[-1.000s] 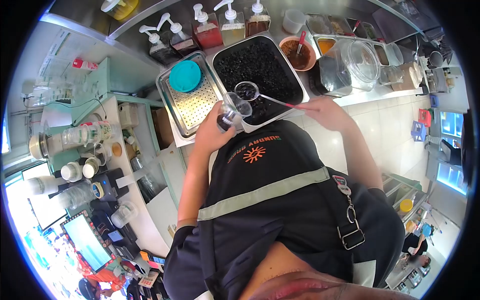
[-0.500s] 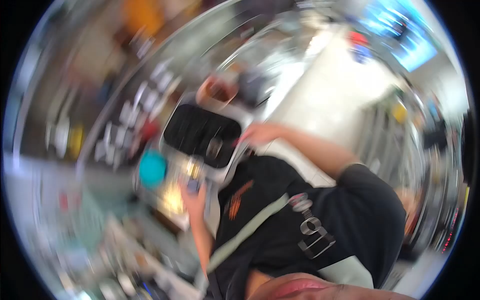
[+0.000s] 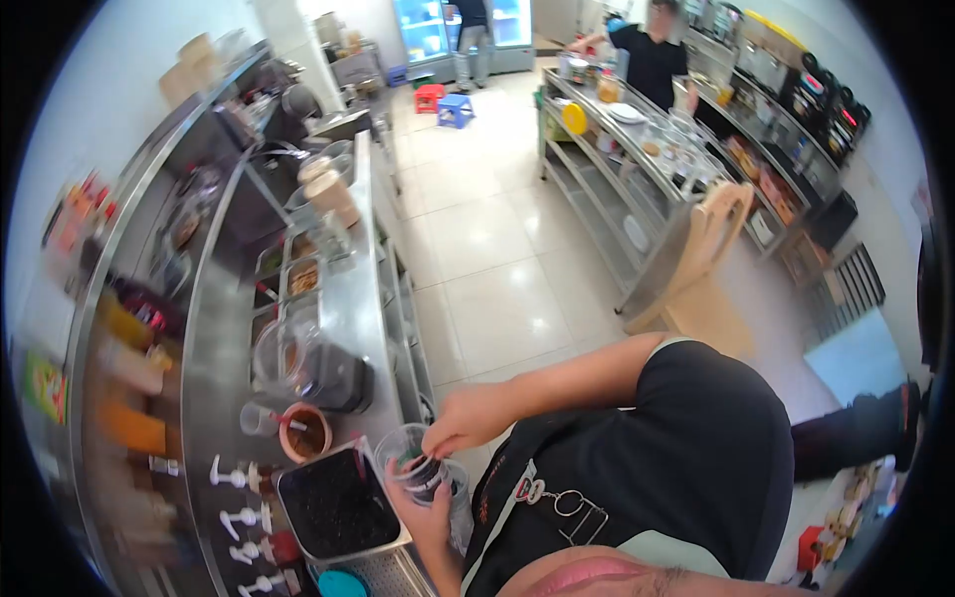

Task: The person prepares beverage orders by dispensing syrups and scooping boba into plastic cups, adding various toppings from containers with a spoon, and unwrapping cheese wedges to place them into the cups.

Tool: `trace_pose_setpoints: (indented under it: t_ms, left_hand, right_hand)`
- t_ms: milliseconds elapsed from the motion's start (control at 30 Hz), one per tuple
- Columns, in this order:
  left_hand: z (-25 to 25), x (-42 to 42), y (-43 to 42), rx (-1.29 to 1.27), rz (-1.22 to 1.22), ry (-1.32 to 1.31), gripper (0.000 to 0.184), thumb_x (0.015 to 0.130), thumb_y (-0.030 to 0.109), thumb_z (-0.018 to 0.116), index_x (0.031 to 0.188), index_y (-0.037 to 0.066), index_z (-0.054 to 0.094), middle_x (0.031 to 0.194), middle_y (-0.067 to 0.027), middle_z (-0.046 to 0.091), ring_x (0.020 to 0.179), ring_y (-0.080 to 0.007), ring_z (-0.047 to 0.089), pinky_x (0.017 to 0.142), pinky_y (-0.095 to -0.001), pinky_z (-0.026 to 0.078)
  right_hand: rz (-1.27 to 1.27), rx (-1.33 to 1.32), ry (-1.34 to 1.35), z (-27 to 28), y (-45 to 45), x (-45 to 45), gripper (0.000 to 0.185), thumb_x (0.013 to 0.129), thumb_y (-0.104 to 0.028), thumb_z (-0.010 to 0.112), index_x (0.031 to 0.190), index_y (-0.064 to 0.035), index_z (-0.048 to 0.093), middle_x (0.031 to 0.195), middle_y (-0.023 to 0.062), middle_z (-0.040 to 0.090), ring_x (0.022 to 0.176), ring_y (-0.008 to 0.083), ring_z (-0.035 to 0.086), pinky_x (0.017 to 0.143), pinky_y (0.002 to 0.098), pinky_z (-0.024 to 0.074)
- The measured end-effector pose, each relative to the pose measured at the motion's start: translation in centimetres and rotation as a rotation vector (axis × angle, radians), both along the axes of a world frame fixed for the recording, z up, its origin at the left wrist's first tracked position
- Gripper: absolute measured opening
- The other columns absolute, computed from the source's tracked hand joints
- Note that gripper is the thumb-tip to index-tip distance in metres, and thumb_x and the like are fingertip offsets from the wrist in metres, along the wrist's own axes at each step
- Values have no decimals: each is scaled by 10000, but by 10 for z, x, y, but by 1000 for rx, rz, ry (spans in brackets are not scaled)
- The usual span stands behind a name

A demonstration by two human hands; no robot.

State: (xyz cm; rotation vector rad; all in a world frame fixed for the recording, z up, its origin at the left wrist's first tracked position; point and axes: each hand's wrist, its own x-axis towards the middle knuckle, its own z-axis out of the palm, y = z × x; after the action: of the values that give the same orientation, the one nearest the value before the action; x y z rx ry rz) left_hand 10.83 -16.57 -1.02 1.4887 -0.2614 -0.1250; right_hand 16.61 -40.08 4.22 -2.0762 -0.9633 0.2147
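Note:
A clear plastic cup (image 3: pixel 400 440) with dark contents at its lower end is in my left hand (image 3: pixel 430 515), the fingers wrapped round its side. My right hand (image 3: pixel 466 420) is at the cup's rim with fingers pinched together and pointing down; what they hold, if anything, is hidden. Just left of the cup sits a rectangular metal tray (image 3: pixel 406 535) filled with a black, glossy mass (image 3: pixel 338 504). A small red item (image 3: pixel 362 462) shows at the tray's upper right edge. More clear plastic (image 3: pixel 460 509) stands beside my left hand, partly hidden.
A terracotta-coloured pot (image 3: pixel 304 432), a large clear pitcher (image 3: pixel 320 368) and several white pump tops (image 3: pixel 244 517) surround the tray. The steel counter (image 3: pixel 348 289) runs forward. A teal lid (image 3: pixel 340 583) lies low left. Right stand a wooden high chair (image 3: pixel 701 269) and a person (image 3: pixel 649 55).
My right hand has left the black-filled tray's edge and is at the cup. My left hand has brought the cup from over the perforated tray. The view has swung and sharpened.

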Motion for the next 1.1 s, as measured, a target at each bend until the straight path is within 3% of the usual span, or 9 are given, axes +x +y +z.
trace_pose_setpoints:
  t_ms: [200,300,500,667,867,967,1033,1067,1100]
  left_hand:
    - [-47,71,-118,201,-707,457,1035,763,263,848,1534,16,204,1347,-229,516,1124,-307,616,945,-403,517]
    - [-66,92,-211,14,-856,659,1207,700,398,894,1560,61,117,1385,-306,459,1149,-401,607,926,-495,538]
    - [-45,106,-396,189,-1021,719,1193,690,373,888,1569,124,121,1342,-309,488,1101,-394,624,883,-504,565]
    - [-44,109,-450,224,-1030,742,1161,700,340,882,1559,120,132,1301,-297,508,1061,-388,631,862,-504,572]
    - [-42,106,-472,163,-912,696,1171,685,320,897,1552,115,138,1283,-280,531,1034,-382,639,864,-508,560]
    - [-38,104,-476,156,-852,667,1196,664,343,908,1550,112,140,1274,-259,549,1023,-362,643,873,-488,555]
    - [-33,101,-482,144,-780,611,1250,628,418,924,1552,118,136,1289,-220,554,1016,-334,645,872,-473,551]
    - [-30,103,-483,121,-734,577,1267,618,448,925,1553,122,134,1293,-203,557,1012,-325,646,870,-464,552]
    - [-26,102,-480,103,-656,549,1284,609,477,926,1555,126,132,1297,-186,559,1008,-316,647,867,-455,554]
  right_hand:
    - [-523,202,-42,7,-238,-40,132,938,-139,660,1046,-86,715,888,93,737,786,225,715,710,335,550]
    - [-961,42,-200,31,-388,-99,160,924,-190,671,1034,-83,716,912,103,737,801,253,709,732,342,543]
    - [-1909,-474,-438,51,-661,-192,197,933,-220,627,1111,-166,692,962,108,722,886,304,697,764,395,548]
    - [-2134,-618,-425,-2,-868,-218,225,941,-269,624,1101,-130,697,995,178,702,918,378,669,789,429,532]
    - [-2176,-384,-184,-136,-1001,-247,232,899,-200,583,1058,-104,721,950,158,727,889,339,698,798,422,534]
    - [-1961,-34,234,-160,-1010,-249,270,866,-120,597,1098,-55,718,1012,154,739,975,306,699,867,396,524]
    - [-1918,-487,218,-129,-982,-241,326,853,-98,596,1156,-74,712,1078,169,733,1060,317,679,916,402,509]
    - [-1938,-470,32,-148,-1002,-254,310,865,-171,612,1147,-98,718,987,155,739,885,309,701,795,383,529]
    - [-2055,-723,42,-111,-961,-244,364,871,-167,604,1220,-113,691,1041,150,731,905,315,698,815,398,527]
